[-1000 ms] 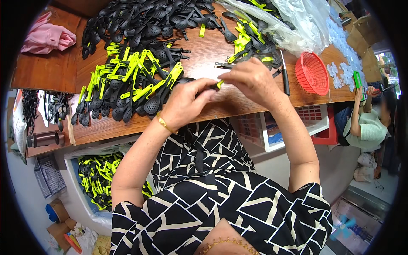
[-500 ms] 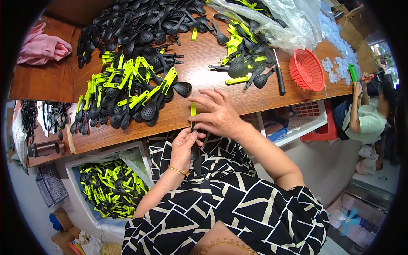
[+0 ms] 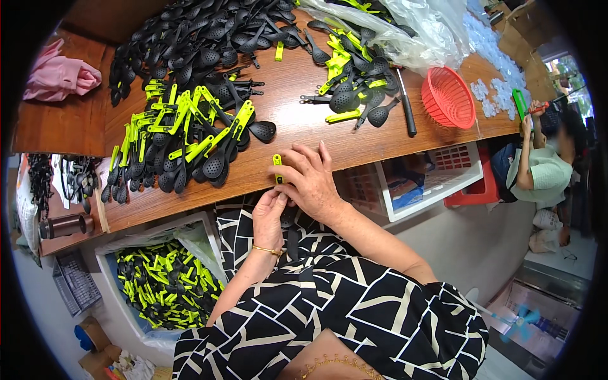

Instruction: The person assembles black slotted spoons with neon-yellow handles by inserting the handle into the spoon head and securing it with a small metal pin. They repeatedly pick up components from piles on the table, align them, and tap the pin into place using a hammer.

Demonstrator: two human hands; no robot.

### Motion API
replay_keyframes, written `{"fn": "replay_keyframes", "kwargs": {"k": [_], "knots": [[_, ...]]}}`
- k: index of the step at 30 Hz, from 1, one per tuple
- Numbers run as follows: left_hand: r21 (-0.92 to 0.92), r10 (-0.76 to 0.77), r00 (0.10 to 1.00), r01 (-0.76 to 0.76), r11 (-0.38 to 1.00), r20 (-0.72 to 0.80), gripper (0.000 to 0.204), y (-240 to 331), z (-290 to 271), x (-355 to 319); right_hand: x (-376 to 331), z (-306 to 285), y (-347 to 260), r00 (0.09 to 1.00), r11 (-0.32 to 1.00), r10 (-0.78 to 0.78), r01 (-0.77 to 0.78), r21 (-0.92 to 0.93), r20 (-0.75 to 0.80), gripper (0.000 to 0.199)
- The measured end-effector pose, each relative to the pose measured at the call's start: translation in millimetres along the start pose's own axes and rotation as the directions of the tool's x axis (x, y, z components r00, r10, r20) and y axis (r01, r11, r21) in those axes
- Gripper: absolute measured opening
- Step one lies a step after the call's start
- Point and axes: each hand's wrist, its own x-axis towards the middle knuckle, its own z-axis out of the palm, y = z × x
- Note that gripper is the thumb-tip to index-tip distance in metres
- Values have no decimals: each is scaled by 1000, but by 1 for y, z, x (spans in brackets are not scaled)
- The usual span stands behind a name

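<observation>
1. A bare strip of the wooden table (image 3: 297,123) lies between two heaps, and a hand can pass there.
2. The heap of black and yellow-green spoons (image 3: 190,136) blocks the left side.
3. The smaller spoon pile (image 3: 354,82) and the red basket (image 3: 448,97) stand at the right.
4. Both hands, the left hand (image 3: 270,218) and the right hand (image 3: 310,180), fill the near table edge.
</observation>
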Motion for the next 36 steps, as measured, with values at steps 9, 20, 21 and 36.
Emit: {"fn": "replay_keyframes", "kwargs": {"k": [9,20,21,36], "knots": [[46,-211,965,206,977,158,30,48,-3,-20,30,-60,80,990,997,-38,28,-79,-133,38],[102,-128,977,111,989,173,23,69,18,6,54,-69,137,991,987,86,-99,-130,-101,16],[95,-132,974,116,989,182,21,69,19,10,55,-68,136,990,986,60,-78,-147,-127,15],[834,537,782,-499,237,315,15,166,41,69,256,-135,274,937,987,128,-154,-54,-324,24]]}}
